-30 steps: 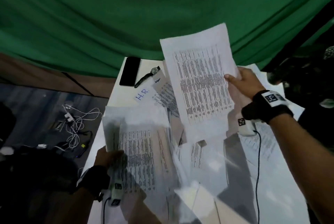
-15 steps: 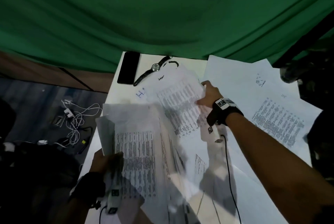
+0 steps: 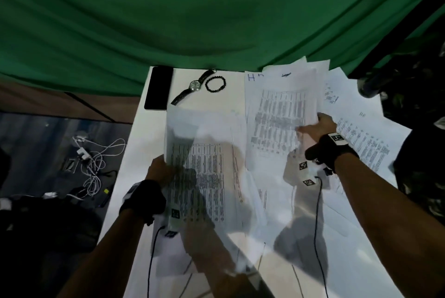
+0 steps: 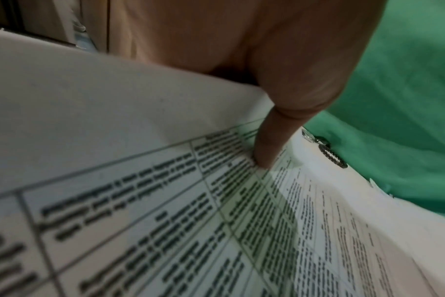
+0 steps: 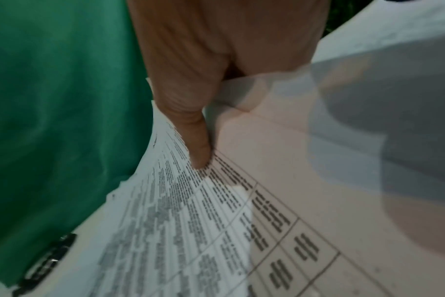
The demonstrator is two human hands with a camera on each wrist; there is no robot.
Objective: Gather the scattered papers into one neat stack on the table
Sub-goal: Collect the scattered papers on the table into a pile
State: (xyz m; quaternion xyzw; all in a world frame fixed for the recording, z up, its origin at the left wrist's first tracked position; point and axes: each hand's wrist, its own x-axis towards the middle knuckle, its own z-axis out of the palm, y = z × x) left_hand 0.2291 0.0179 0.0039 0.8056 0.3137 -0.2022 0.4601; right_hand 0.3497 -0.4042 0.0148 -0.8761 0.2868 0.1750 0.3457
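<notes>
White printed papers lie scattered over the white table (image 3: 134,153). My left hand (image 3: 160,170) grips a bundle of sheets (image 3: 195,172) by its left edge, lifted near the table's left side. In the left wrist view the thumb (image 4: 267,144) presses on the top printed sheet (image 4: 165,221). My right hand (image 3: 315,127) pinches a second bundle (image 3: 279,110) by its right edge, raised toward the far right. The right wrist view shows that thumb (image 5: 198,144) on fanned sheets (image 5: 191,221). Loose sheets (image 3: 361,134) lie flat at the right, and others (image 3: 313,213) below my arms.
A black phone (image 3: 159,87), a wristwatch (image 3: 192,87) and a bead bracelet (image 3: 215,84) lie at the table's far left. Green cloth (image 3: 216,9) hangs behind. White cables (image 3: 94,160) lie on the floor to the left. A dark object (image 3: 409,95) stands at the right edge.
My right hand lowered its single sheet onto papers at the centre, then lifted a thicker bundle toward the far right. My left hand's bundle has risen toward the middle.
</notes>
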